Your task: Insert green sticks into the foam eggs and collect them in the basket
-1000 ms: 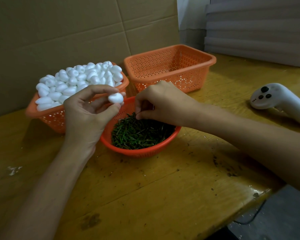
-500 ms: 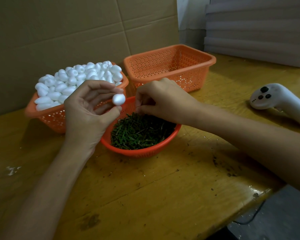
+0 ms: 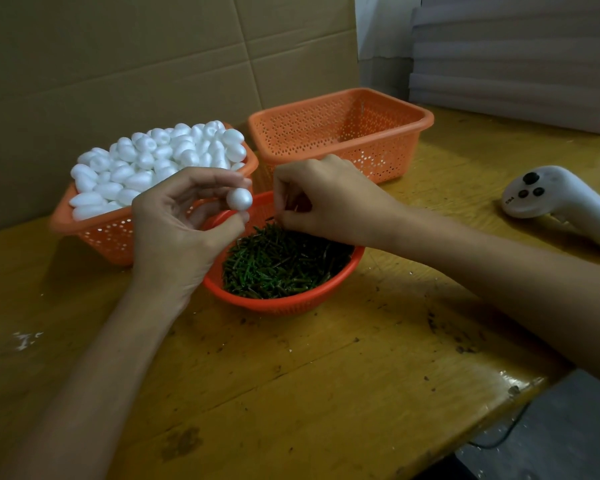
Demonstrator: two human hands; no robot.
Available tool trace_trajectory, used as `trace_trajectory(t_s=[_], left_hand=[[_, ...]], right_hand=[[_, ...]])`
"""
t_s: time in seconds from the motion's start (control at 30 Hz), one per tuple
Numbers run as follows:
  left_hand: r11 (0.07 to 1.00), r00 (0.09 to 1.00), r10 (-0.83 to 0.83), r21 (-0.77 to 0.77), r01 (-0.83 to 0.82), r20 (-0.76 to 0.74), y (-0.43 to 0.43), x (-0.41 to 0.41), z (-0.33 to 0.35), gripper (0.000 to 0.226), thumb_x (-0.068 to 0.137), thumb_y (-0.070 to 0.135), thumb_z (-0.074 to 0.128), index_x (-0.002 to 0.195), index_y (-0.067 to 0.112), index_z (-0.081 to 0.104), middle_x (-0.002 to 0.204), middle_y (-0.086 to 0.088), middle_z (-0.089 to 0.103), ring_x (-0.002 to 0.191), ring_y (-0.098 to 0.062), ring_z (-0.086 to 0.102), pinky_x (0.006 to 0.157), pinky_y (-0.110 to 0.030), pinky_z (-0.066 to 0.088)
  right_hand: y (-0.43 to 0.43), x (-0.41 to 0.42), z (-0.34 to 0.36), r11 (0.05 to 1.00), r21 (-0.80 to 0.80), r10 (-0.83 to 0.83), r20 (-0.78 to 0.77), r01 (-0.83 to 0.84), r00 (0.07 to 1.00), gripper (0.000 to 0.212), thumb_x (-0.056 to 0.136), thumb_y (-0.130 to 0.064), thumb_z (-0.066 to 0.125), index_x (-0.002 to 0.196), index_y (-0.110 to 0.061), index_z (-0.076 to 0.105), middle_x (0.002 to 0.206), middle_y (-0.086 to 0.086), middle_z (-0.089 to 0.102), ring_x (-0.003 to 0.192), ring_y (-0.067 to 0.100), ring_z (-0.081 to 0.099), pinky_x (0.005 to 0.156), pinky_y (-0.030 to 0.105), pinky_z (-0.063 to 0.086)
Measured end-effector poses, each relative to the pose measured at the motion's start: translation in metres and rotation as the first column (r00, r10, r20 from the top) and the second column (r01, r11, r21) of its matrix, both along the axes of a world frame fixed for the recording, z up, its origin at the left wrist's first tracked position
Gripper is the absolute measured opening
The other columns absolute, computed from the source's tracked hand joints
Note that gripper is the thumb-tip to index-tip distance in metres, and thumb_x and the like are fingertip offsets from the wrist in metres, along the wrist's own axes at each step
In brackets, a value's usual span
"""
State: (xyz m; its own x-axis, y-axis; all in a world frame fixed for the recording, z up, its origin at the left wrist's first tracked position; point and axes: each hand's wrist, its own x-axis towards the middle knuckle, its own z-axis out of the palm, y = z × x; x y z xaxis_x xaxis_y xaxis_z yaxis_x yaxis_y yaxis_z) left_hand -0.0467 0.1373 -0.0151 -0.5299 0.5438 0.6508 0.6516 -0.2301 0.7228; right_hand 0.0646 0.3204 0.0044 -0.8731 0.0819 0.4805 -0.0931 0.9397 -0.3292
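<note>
Looking down, we first meet the scuffed yellow wooden table (image 3: 291, 393) under both our forearms. Just below our fingertips sits a round orange perforated plastic bowl (image 3: 281, 305) holding a heap of short dark green sticks (image 3: 281, 268).

Our left hand (image 3: 184, 233) hangs over the bowl's left rim. Its thumb and curled fingers are clamped on one small white foam egg (image 3: 239, 198), which is held in the air, clear of the sticks below.

Our right hand (image 3: 326, 199) is just to the right of the egg, not touching it. Its fingers are bunched tightly together right above the stick heap. A thin sliver seems to show between them, but we cannot tell whether a stick is really pinched there.

Beyond the left fingers stands an orange rectangular perforated basket (image 3: 97, 237) piled high with white foam eggs (image 3: 153, 157). Beyond the right knuckles stands a second orange rectangular perforated basket (image 3: 378, 161). Well off to the right of that hand lies a white plastic handheld controller (image 3: 548, 192). Behind everything rises a brown cardboard wall (image 3: 118, 64).
</note>
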Motion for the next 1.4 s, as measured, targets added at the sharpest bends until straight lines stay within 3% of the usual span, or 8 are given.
trace_trajectory(t_s=[0.23, 0.4, 0.53, 0.77, 0.93, 1.2, 1.4], left_hand=[[1.0, 1.0, 0.006, 0.007, -0.006, 0.026, 0.0005, 0.0012, -0.0003, 0.04, 0.079, -0.017, 0.08, 0.103, 0.015, 0.075, 0.106, -0.008, 0.078, 0.106, -0.024, 0.074, 0.092, -0.032, 0.06], [0.999, 0.996, -0.003, 0.033, 0.0, 0.084, 0.0014, 0.0026, 0.0001, 0.028, 0.086, -0.006, 0.081, 0.106, 0.012, 0.074, 0.107, -0.005, 0.078, 0.104, -0.024, 0.076, 0.089, -0.031, 0.061], [0.998, 0.991, -0.011, 0.057, 0.003, 0.134, 0.0015, 0.0005, -0.0003, 0.03, 0.09, -0.005, 0.077, 0.118, 0.002, 0.067, 0.12, -0.013, 0.074, 0.106, -0.032, 0.077, 0.095, -0.045, 0.062], [0.988, 0.952, -0.049, 0.153, 0.003, 0.302, 0.0004, -0.0016, 0.0047, 0.027, 0.096, 0.008, 0.075, 0.122, 0.009, 0.068, 0.116, -0.013, 0.077, 0.103, -0.033, 0.078, 0.088, -0.034, 0.063], [0.985, 0.942, -0.052, 0.171, -0.006, 0.333, 0.0013, 0.0004, 0.0056, 0.033, 0.091, 0.02, 0.079, 0.121, 0.01, 0.069, 0.107, -0.014, 0.079, 0.101, -0.033, 0.079, 0.086, -0.032, 0.063], [0.99, 0.945, -0.042, 0.141, -0.005, 0.323, 0.0015, -0.0014, 0.0027, 0.027, 0.09, 0.016, 0.082, 0.115, 0.013, 0.074, 0.105, -0.015, 0.08, 0.098, -0.031, 0.079, 0.087, -0.033, 0.063], [0.993, 0.96, -0.047, 0.116, 0.015, 0.274, 0.002, 0.0005, 0.0018, 0.028, 0.086, 0.008, 0.083, 0.112, 0.012, 0.074, 0.106, -0.01, 0.081, 0.1, -0.029, 0.079, 0.088, -0.033, 0.063]], right_hand=[[0.0002, -0.0014, 0.0021, 1.0, -0.025, -0.01, 0.018, 0.011, 1.0, 0.021, 0.088, -0.022, 0.078, 0.108, -0.024, 0.076, 0.096, -0.011, 0.078, 0.096, 0.006, 0.073, 0.091, 0.033, 0.053], [0.0028, -0.0032, 0.0049, 0.999, -0.039, -0.015, 0.016, 0.015, 1.0, 0.015, 0.089, -0.021, 0.078, 0.104, -0.024, 0.081, 0.098, -0.011, 0.079, 0.096, 0.001, 0.072, 0.092, 0.025, 0.051], [0.0018, -0.0025, 0.0039, 0.995, -0.099, 0.0, -0.035, -0.004, 0.999, 0.01, 0.095, -0.019, 0.073, 0.104, -0.019, 0.076, 0.092, -0.01, 0.078, 0.075, -0.002, 0.068, 0.087, 0.029, 0.054], [-0.0006, -0.001, 0.0026, 0.966, -0.223, 0.097, -0.155, -0.131, 0.983, 0.012, 0.098, -0.015, 0.07, 0.103, -0.006, 0.064, 0.089, -0.009, 0.078, 0.068, 0.007, 0.074, 0.073, 0.028, 0.057], [-0.0001, -0.0014, 0.0019, 0.949, -0.241, 0.151, -0.212, -0.202, 0.966, 0.017, 0.098, -0.014, 0.07, 0.102, -0.003, 0.057, 0.086, -0.009, 0.078, 0.066, 0.008, 0.074, 0.066, 0.025, 0.056], [-0.0019, -0.0004, 0.001, 0.956, -0.185, 0.188, -0.21, -0.228, 0.959, 0.021, 0.098, -0.015, 0.071, 0.101, 0.0, 0.055, 0.086, -0.008, 0.079, 0.066, 0.005, 0.073, 0.068, 0.024, 0.055], [-0.0046, 0.0015, 0.0016, 0.961, -0.151, 0.197, -0.206, -0.23, 0.959, 0.023, 0.099, -0.015, 0.07, 0.102, 0.001, 0.054, 0.088, -0.007, 0.079, 0.068, 0.006, 0.074, 0.074, 0.036, 0.056]])
